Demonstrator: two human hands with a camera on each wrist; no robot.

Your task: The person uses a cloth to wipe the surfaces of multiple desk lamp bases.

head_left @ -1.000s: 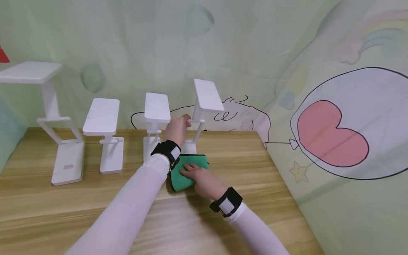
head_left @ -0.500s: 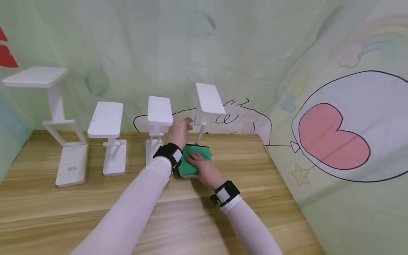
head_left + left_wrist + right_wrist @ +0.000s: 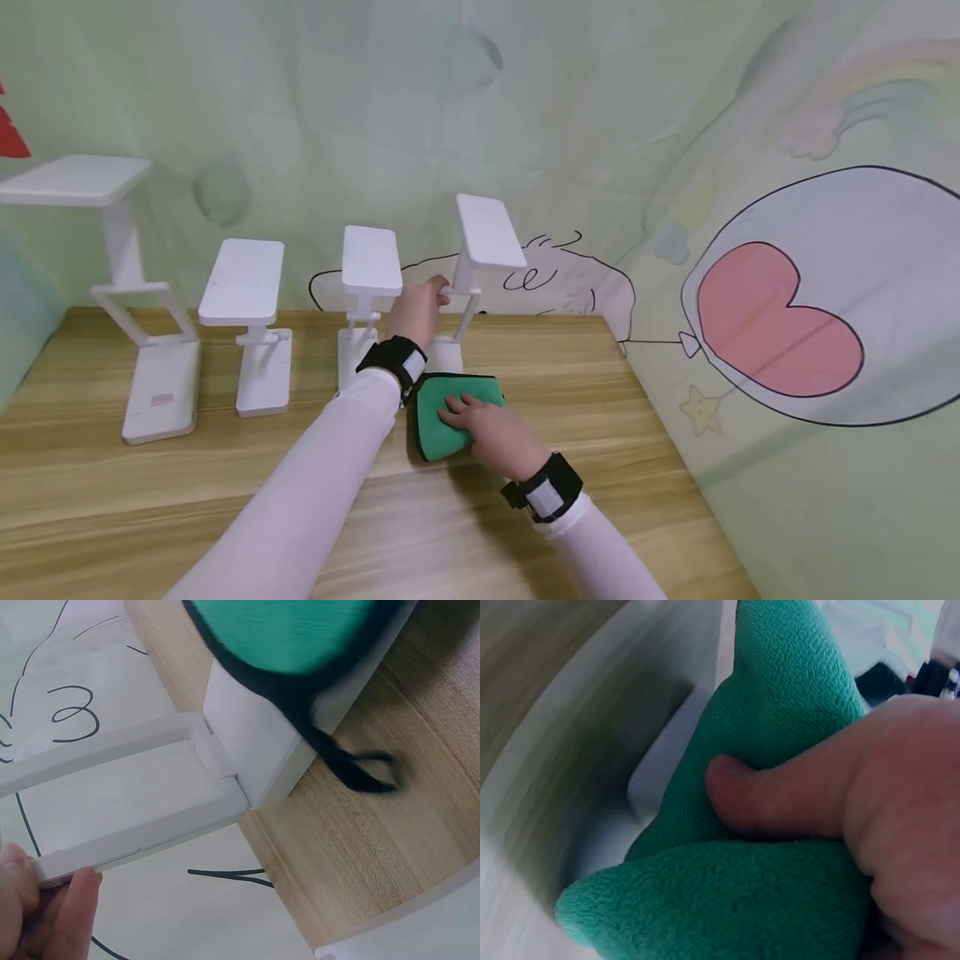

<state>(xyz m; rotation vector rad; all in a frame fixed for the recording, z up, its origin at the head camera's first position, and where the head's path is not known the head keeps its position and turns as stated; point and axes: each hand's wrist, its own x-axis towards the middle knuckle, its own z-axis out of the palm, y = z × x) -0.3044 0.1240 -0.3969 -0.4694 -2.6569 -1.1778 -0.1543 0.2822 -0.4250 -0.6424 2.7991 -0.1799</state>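
My left hand (image 3: 415, 312) pinches the side bar of the rightmost white phone stand (image 3: 489, 232); in the left wrist view its fingertips (image 3: 81, 900) close on the hinged frame (image 3: 150, 829). Over the front of that stand's base (image 3: 445, 358) lies a green cleaning cloth (image 3: 441, 427) with dark edging and a dark loop. My right hand (image 3: 501, 435) holds the cloth, fingers spread over its top. Seen from the right wrist, the thumb (image 3: 772, 795) presses into the folded, fuzzy cloth, with the other fingers mostly hidden.
To the left stand three more white stands: a tall one (image 3: 161, 392), a low one (image 3: 242, 282) and another (image 3: 372, 260) close beside my left wrist. The wooden table (image 3: 570, 392) meets a printed backdrop (image 3: 600, 167) behind and at the right.
My right hand slid the cloth forward over the stand's base, then drew it back toward me. The left hand has kept its hold on the stand's frame.
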